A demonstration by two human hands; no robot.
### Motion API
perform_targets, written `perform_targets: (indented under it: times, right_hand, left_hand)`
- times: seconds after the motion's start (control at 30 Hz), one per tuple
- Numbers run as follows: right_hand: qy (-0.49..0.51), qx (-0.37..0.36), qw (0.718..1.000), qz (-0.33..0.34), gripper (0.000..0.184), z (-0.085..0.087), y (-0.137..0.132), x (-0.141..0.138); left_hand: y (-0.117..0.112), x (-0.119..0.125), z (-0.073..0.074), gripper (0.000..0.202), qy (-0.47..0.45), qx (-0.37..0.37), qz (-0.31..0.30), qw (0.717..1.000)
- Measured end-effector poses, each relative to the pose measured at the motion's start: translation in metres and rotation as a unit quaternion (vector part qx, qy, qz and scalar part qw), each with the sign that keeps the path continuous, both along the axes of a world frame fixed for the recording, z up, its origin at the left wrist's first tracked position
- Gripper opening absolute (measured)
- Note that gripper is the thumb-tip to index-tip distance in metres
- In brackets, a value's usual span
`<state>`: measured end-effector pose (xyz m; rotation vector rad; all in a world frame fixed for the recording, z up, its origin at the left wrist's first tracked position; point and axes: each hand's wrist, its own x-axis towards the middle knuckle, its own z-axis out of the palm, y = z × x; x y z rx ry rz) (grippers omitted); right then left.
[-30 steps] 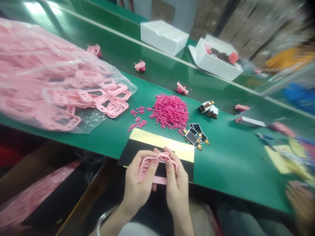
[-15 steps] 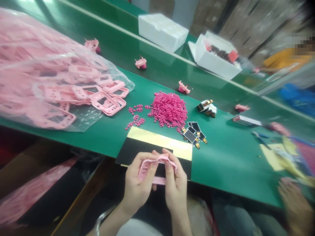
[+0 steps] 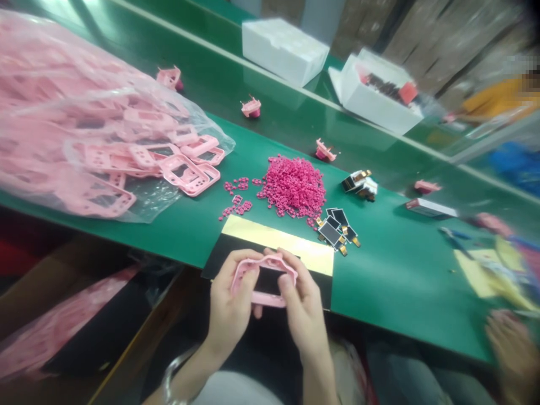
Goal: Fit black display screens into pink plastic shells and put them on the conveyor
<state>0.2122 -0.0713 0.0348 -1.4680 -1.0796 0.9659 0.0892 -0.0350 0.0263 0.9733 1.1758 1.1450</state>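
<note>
- Pinching the frame (image 3: 269, 299) between thumbs and fingers, the left hand (image 3: 231, 308) and right hand (image 3: 307, 308) hold its opposite ends; some fingers are hidden behind it.
- The frame lies between the two hands, neither of them nearer, its long axis running left to right from one palm to the other.
- It looks raised at the near edge of the one mat (image 3: 270, 235); whether it touches the mat, I cannot tell.
- Beyond the mat: one pile (image 3: 295, 187) of magenta bits, far too many to count, with strays (image 3: 242, 208) to its left.
- Right of the pile: loose screens (image 3: 331, 233), four or five, overlapping too much for a sure count; one bundle (image 3: 359, 184) behind them.
- To the left: one clear bag (image 3: 158, 209) of pink frames, beyond counting.
- Along the far strip: four pink parts (image 3: 324, 150), well apart from each other.
- Farther back: one white box (image 3: 284, 50) and one open box (image 3: 377, 107).
- Toward the right: one carton (image 3: 430, 208), one blue-handled tool (image 3: 458, 236), and another person's hand (image 3: 512, 340), blurred.
</note>
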Motion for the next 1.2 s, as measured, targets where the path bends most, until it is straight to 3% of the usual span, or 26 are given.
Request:
perform_targets:
  times: [0.07,0.17,0.33,0.4,0.47,0.53,0.63,0.77,0.87,1.03,1.2]
  right_hand:
    - [-0.128,0.009,0.992,-0.021,0.03,-0.006,0.0,0.021]
    - [-0.319,0.014,0.946,-0.053,0.026,-0.022,-0.001,0.044]
    - [-0.425,0.058,0.903,-0.032,0.025,-0.038,-0.004,0.051]
    - [-0.409,0.065,0.91,-0.015,0.024,-0.038,-0.006,0.052]
    - [-0.336,0.079,0.938,-0.024,0.018,-0.034,-0.009,0.056]
    - [-0.254,0.105,0.959,-0.076,0.006,-0.029,-0.01,0.059]
    - [-0.186,0.107,0.966,-0.147,0.01,-0.016,-0.008,0.053]
    - [-0.132,0.022,0.987,-0.087,0.011,0.001,0.002,0.029]
    - [-0.114,-0.01,0.992,-0.048,0.011,0.005,0.009,0.015]
    - [-0.089,-0.021,0.995,-0.036,0.013,0.003,0.012,0.012]
    - [-0.141,0.001,0.989,-0.046,0.012,0.003,0.01,0.003]
  left_hand:
    - [0.007,-0.001,-0.002,0.019,-0.035,-0.038,-0.011,0.999]
    - [0.018,0.0,-0.006,0.023,-0.074,-0.067,-0.037,0.994]
    - [0.023,0.003,-0.007,0.025,-0.078,-0.07,-0.055,0.993]
    - [0.023,0.004,-0.007,0.026,-0.071,-0.07,-0.062,0.993]
    - [0.024,0.004,-0.007,0.028,-0.069,-0.069,-0.069,0.993]
    - [0.025,0.004,-0.008,0.029,-0.075,-0.071,-0.076,0.992]
    - [0.026,0.005,-0.008,0.029,-0.087,-0.077,-0.089,0.989]
    - [0.024,0.006,-0.005,0.029,-0.093,-0.084,-0.101,0.987]
    - [0.021,0.007,-0.002,0.03,-0.099,-0.085,-0.11,0.985]
    - [0.019,0.008,0.001,0.032,-0.105,-0.085,-0.12,0.984]
    - [0.019,0.009,0.005,0.032,-0.091,-0.082,-0.117,0.986]
